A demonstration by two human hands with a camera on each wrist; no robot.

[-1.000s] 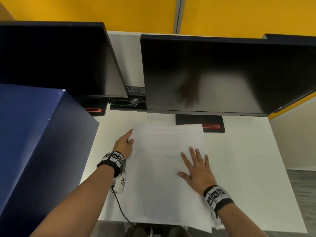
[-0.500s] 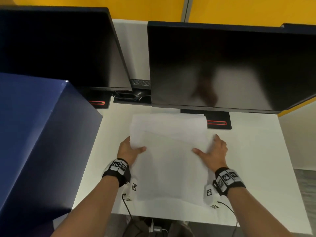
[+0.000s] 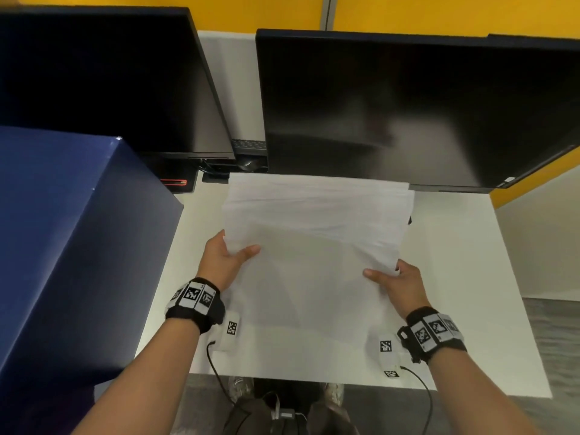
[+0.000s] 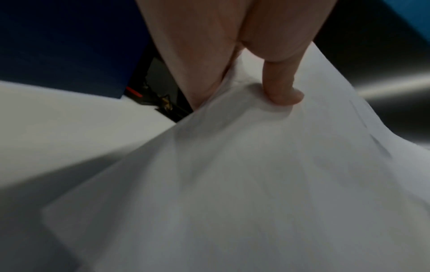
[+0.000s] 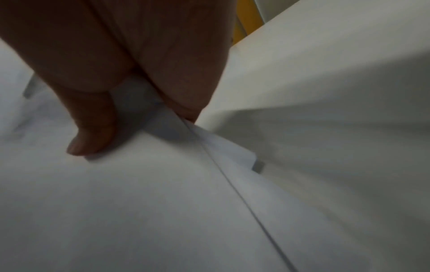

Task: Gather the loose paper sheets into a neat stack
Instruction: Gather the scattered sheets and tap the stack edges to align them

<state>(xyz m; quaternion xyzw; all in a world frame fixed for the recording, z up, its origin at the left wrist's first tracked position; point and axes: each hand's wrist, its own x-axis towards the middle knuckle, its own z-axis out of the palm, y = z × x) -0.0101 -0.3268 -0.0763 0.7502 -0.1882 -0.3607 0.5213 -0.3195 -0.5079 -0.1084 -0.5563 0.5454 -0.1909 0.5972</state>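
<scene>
Both hands clamp the paper sheets (image 3: 317,262) by their side edges. Left hand (image 3: 224,262) and right hand (image 3: 400,285) pinch, thumbs on top.

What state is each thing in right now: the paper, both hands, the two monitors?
paper sheets: gathered in one bundle, held at both sides, far edges uneven, not yet squared.
left hand: grips the bundle's left edge, thumb on top.
right hand: grips the right edge, thumb on top.
left monitor: screen dark.
right monitor: screen dark.
blue box: upright at the desk's left.
</scene>
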